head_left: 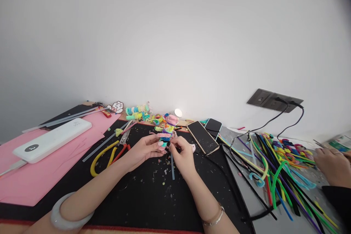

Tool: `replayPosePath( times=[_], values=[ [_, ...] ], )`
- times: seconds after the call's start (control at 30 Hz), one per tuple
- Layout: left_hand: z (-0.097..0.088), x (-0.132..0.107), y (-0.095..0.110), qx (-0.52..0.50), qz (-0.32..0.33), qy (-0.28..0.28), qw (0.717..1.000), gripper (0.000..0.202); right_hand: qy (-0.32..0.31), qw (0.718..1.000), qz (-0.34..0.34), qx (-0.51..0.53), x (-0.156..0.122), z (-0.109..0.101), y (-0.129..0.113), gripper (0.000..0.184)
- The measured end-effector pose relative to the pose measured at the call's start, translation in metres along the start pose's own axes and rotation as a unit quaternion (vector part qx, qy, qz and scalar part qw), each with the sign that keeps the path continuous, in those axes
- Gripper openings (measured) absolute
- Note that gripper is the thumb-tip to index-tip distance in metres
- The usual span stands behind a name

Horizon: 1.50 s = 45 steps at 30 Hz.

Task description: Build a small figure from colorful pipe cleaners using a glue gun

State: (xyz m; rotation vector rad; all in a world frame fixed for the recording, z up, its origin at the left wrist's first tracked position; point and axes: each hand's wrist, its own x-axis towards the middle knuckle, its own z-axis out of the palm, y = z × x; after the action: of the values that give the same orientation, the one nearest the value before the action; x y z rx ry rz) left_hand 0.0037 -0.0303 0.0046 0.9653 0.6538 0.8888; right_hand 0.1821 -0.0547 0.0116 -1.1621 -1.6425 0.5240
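A colourful pipe-cleaner figure (pixel 168 131), banded in pink, yellow, purple and blue, is held upright over the black mat (pixel 142 197). My left hand (pixel 145 150) grips it from the left, thumb and fingers closed on its side. At the lower right of the figure, my right hand (pixel 183 153) is closed in a pinch; its fingertips touch the figure's edge, and anything small between them is hidden. Below the hands, a translucent glue stick (pixel 172 168) points down toward the mat. Scissors with yellow handles (pixel 94 162) lie near my left wrist, beside a red-handled tool (pixel 120 156).
Two phones, one larger (pixel 203 137) and one smaller (pixel 213 127), lie right of my hands. A white power bank (pixel 52 140) rests on pink sheets (pixel 35 186). Loose pipe cleaners (pixel 276 175) cover the right side. Another person's hand (pixel 333 166) is at far right.
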Motion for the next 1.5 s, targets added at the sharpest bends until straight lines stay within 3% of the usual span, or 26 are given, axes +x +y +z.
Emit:
replayPosePath(
  times=[0.47,0.7,1.5],
  values=[
    [0.0017,-0.0002,0.0020,0.016,0.021,0.007,1.000,0.032,-0.001,1.000,-0.010,0.000,-0.0004,0.0000,-0.0007,0.013],
    [0.0032,-0.0021,0.0051,0.050,0.011,0.029,0.998,0.041,-0.005,1.000,-0.022,0.012,0.0005,-0.0008,0.0009,0.016],
    [0.0037,-0.0054,0.0058,0.062,0.006,-0.009,0.998,0.036,-0.008,0.999,-0.038,0.012,0.0015,-0.0008,-0.0006,0.014]
  ],
)
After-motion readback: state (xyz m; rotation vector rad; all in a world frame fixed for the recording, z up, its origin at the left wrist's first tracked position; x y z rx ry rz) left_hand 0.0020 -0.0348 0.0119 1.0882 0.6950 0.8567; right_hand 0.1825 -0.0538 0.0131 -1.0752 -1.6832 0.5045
